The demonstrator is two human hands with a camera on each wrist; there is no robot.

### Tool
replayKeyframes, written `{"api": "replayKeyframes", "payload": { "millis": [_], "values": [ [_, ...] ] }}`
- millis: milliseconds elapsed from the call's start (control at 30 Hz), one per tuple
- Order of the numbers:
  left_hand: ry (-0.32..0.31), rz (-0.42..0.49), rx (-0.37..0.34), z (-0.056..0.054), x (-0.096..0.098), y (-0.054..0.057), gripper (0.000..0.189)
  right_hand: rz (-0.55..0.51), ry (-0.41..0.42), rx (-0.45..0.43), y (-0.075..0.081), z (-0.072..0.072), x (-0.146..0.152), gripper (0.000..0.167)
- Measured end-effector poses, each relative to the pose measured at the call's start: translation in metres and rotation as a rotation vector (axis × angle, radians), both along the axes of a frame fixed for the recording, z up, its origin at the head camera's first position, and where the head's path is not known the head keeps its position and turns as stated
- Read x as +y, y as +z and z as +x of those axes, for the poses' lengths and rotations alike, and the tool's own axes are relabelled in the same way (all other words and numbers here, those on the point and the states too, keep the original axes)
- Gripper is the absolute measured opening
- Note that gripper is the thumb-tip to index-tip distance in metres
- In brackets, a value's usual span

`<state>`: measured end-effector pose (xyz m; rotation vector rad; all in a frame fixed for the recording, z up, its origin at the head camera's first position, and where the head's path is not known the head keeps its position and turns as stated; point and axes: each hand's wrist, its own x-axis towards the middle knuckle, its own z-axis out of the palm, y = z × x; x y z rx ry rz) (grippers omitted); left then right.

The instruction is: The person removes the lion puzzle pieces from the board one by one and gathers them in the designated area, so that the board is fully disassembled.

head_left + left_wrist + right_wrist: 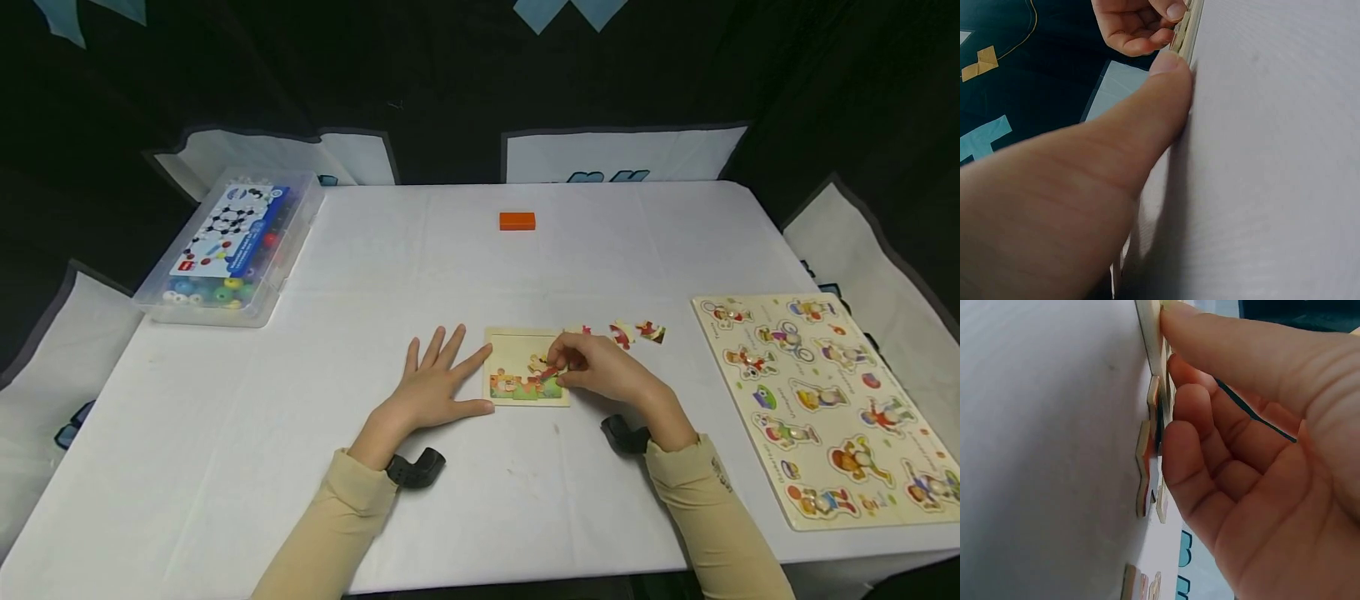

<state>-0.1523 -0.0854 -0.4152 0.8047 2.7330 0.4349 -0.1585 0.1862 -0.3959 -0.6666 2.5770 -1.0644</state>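
Note:
A small wooden jigsaw tray lies on the white table in front of the person, its lower part filled with colourful pieces. The left hand is spread flat beside it, thumb and index fingertips at the tray's left edge. Over the tray's right side, the right hand pinches a puzzle piece between thumb and index finger, low over the filled part; its other fingers are curled. Most of that piece is hidden by the fingers. Several loose puzzle pieces lie beyond the right hand, near the tray's upper right corner.
At the right lies a large wooden picture board with figure pieces. A clear plastic box of coloured balls stands at the back left. An orange block sits near the far edge. Black wrist devices are worn on both arms.

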Motion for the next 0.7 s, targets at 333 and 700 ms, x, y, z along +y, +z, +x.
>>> {"api": "replayKeyframes", "payload": {
  "millis": [333, 700],
  "values": [
    [-0.001, -0.003, -0.002, -0.0004, 0.0001, 0.0005, 0.080, 0.052, 0.074, 0.016, -0.0016, -0.0001, -0.0007, 0.049],
    [-0.002, -0.001, -0.003, -0.0001, -0.0002, 0.0010, 0.080, 0.027, 0.050, 0.050, -0.0018, -0.0009, -0.0001, 0.031]
  ]
}}
